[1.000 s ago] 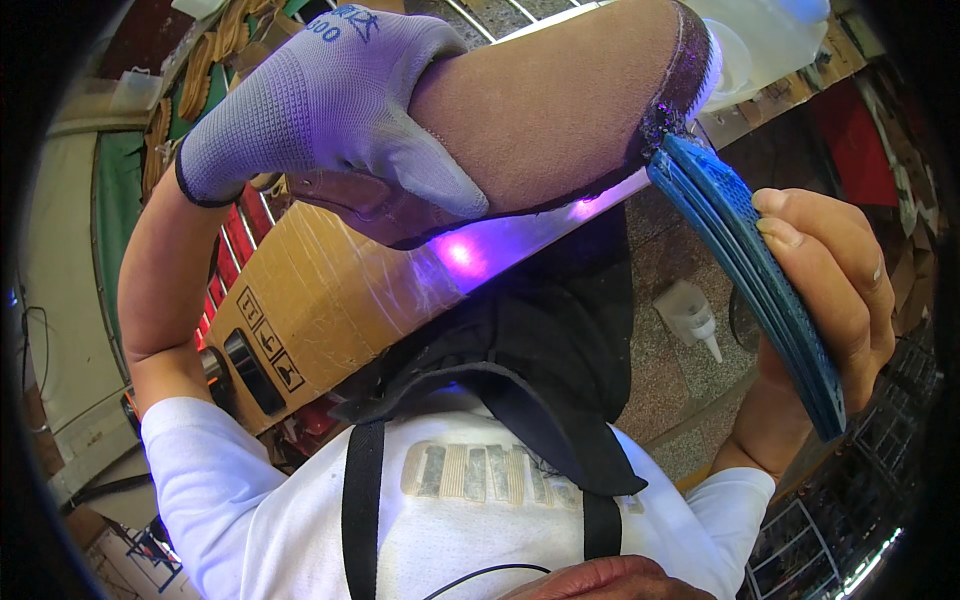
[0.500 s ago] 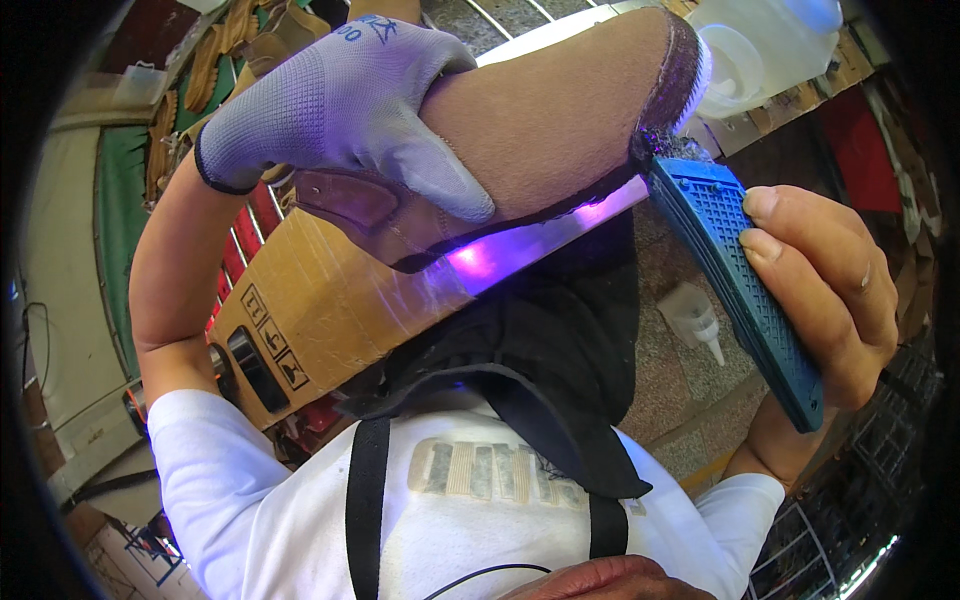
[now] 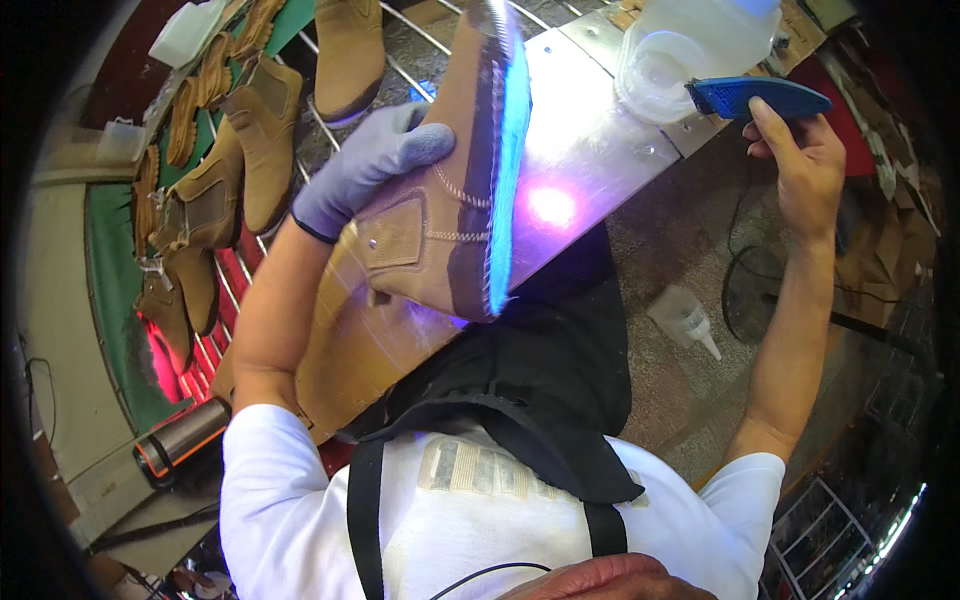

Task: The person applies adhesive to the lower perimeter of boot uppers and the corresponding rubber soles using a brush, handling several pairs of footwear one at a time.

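My left hand (image 3: 375, 165), in a grey-white glove, grips a tan ankle boot (image 3: 420, 235) from its left side. The boot is tipped so that its sole faces right, and its sole edge glows bright blue under violet light. A darker band runs along the upper just above the stitched edge. Over at the right, my bare right hand (image 3: 800, 165) holds a blue flat-handled brush (image 3: 765, 97), its dark bristle end pointing left near a translucent plastic tub (image 3: 655, 85). Brush and boot are well apart.
Several tan boots (image 3: 262, 140) stand on a rod rack at the left, with loose soles (image 3: 183, 120) beyond them. Below is a steel-and-orange flask (image 3: 180, 440). A metal-topped bench (image 3: 590, 150) lies under the boot; a nozzle bottle (image 3: 684, 318) is lower right.
My right hand has moved the brush up and away from the boot toward the tub. My left hand has turned the boot, bringing its sole edge round to the right.
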`<state>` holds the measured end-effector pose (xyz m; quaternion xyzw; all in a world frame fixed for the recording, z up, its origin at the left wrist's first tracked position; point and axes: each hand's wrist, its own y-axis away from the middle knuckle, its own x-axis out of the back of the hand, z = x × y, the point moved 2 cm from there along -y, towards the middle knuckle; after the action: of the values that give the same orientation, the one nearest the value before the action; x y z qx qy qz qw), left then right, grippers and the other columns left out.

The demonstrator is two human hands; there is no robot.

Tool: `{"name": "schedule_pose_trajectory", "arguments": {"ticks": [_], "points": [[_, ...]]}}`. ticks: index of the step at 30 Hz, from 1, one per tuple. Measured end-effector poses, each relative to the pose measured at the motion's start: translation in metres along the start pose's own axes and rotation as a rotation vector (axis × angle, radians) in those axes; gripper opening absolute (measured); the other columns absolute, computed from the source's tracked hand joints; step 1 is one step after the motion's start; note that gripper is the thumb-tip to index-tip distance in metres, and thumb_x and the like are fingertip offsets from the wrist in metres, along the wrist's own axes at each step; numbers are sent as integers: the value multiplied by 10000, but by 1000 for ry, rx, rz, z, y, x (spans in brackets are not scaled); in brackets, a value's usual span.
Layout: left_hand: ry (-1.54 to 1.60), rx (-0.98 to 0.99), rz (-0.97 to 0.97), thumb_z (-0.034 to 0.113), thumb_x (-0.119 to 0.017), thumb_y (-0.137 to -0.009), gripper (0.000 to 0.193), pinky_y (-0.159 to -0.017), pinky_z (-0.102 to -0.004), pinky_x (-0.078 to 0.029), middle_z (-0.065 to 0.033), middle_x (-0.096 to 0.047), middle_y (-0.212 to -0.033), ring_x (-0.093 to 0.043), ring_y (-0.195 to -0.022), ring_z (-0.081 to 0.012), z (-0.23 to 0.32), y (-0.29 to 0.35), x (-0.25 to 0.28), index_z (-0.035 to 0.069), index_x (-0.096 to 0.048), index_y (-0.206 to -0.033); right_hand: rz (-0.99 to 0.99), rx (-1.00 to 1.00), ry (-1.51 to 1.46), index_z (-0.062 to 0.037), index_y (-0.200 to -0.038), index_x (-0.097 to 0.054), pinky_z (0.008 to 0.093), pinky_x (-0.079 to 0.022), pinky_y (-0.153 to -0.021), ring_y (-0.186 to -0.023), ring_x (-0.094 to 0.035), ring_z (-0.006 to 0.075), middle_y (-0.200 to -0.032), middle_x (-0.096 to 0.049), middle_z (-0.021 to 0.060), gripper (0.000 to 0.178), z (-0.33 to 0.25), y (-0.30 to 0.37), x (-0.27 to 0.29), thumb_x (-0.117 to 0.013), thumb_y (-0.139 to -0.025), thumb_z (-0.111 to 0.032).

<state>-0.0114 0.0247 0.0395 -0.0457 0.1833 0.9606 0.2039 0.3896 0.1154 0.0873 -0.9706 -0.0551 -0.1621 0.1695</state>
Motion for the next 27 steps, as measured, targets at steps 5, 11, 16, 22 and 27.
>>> {"name": "schedule_pose_trajectory", "arguments": {"ticks": [5,11,16,22,27], "points": [[225,-222,57,303,-814,-874,753,-1014,-334,-529,-118,-639,-1329,-646,-1176,-185,-29,-10,-10,-45,-480,-1453,46,-10,244,-37,-1007,-729,260,-497,-611,-706,-616,69,-825,-692,1,237,20,-8,-11,-747,-950,-266],[198,-231,121,141,-797,-788,787,-1036,-329,-505,-111,-643,-1333,-637,-1179,-187,-14,-2,-18,-61,-469,-1474,-22,204,624,-37,-1001,-718,351,-498,-622,-621,-625,223,-748,-671,124,241,28,-23,-44,-728,-917,-263],[99,-216,206,267,-719,-822,681,-936,-322,-529,-107,-695,-1203,-660,-1042,-170,-23,1,-2,-81,-565,-1387,-2,6,463,-15,-964,-726,309,-518,-625,-627,-648,191,-777,-712,111,240,31,-25,-53,-749,-917,-249],[-65,-194,120,394,-690,-759,772,-975,-339,-508,-161,-682,-1229,-664,-1081,-218,-37,-1,28,-100,-588,-1342,157,-348,-177,25,-1022,-713,245,-542,-602,-678,-673,120,-846,-730,76,229,59,-20,-34,-752,-949,-188],[-101,-184,66,351,-733,-699,748,-1024,-346,-477,-177,-682,-1231,-647,-1121,-230,-31,7,34,-108,-628,-1279,45,-399,-617,27,-1097,-687,256,-556,-626,-771,-701,166,-896,-732,101,197,56,-1,-28,-659,-1007,-146]]}}
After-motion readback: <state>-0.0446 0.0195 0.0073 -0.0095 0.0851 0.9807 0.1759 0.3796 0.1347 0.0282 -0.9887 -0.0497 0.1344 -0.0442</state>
